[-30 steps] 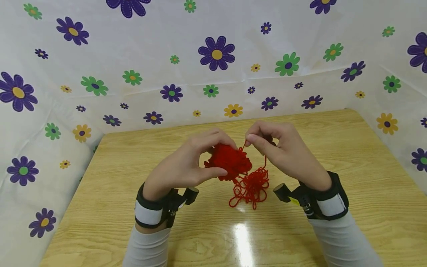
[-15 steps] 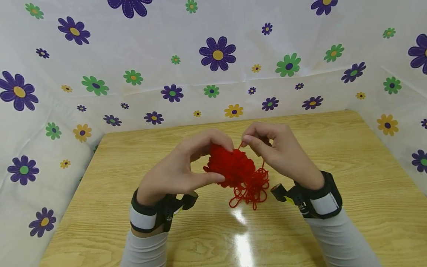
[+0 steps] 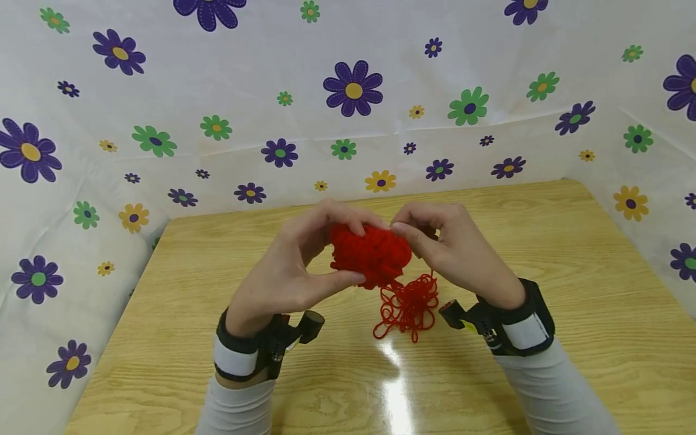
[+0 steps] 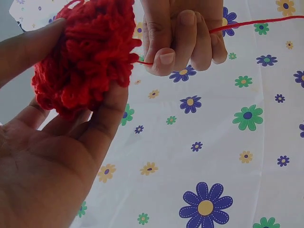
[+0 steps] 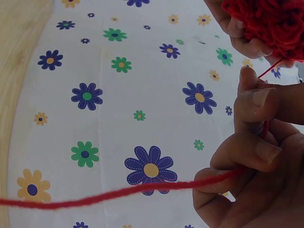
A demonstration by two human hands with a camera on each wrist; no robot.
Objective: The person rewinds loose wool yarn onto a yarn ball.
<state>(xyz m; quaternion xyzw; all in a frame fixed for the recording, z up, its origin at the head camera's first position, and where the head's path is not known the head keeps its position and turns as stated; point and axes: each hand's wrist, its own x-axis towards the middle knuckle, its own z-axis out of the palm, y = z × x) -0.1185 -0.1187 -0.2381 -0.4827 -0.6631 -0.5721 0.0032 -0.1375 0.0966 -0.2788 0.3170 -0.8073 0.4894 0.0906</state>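
Note:
A thick ball of red yarn [image 3: 372, 257] is gripped in my left hand [image 3: 293, 266], thumb at the front and fingers over the top. In the left wrist view the ball [image 4: 90, 52] shows many bulging loops. Close to its right side, my right hand [image 3: 451, 248] pinches a strand of the yarn between thumb and forefinger. The right wrist view shows this strand [image 5: 142, 187] running through the curled fingers of the right hand [image 5: 256, 142]. Below the ball, a loose tangle of red yarn [image 3: 410, 305] lies on the table.
The wooden table [image 3: 163, 338] ends at the back and sides against a white cloth [image 3: 244, 78] printed with flowers. Black straps with small cameras circle both wrists, such as the left wrist strap [image 3: 236, 353]. Light reflects off the table in front of the tangle.
The ball has turned in my left hand, dipping and then rising again. My right hand has shifted a little left, nearer the ball. The tangle stays in place.

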